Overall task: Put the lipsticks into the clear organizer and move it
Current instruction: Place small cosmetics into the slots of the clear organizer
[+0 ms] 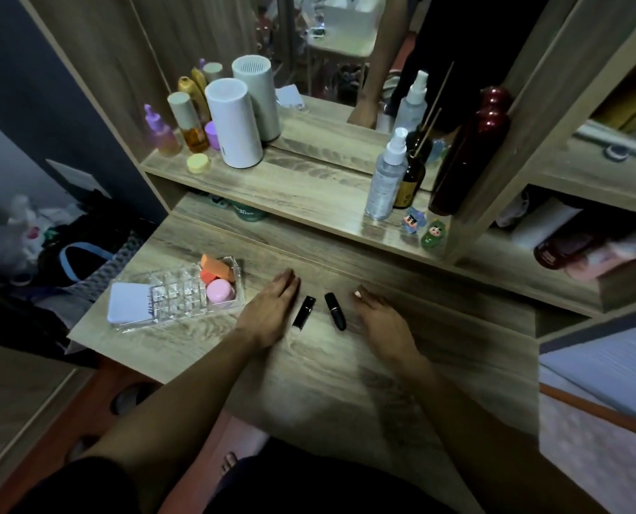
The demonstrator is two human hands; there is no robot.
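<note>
Two black lipsticks lie side by side on the wooden desk: a square one (304, 312) on the left and a round one (335, 311) on the right. My left hand (272, 307) rests flat on the desk just left of the square lipstick, holding nothing. Just right of the round lipstick, my right hand (381, 324) also lies palm down with its fingers apart. The clear organizer (177, 296) stands at the desk's left, its gridded slots holding no lipstick. It carries orange sponges (216, 270), a pink jar (220, 291) and a white pad (129, 302).
A raised shelf (290, 194) behind the desk holds a white cylinder (233, 122), several bottles at the left, a spray bottle (387, 179) and a dark red bottle (468, 153) at the right. A mirror stands behind. Side shelves are at the right, clothes and bags at the left.
</note>
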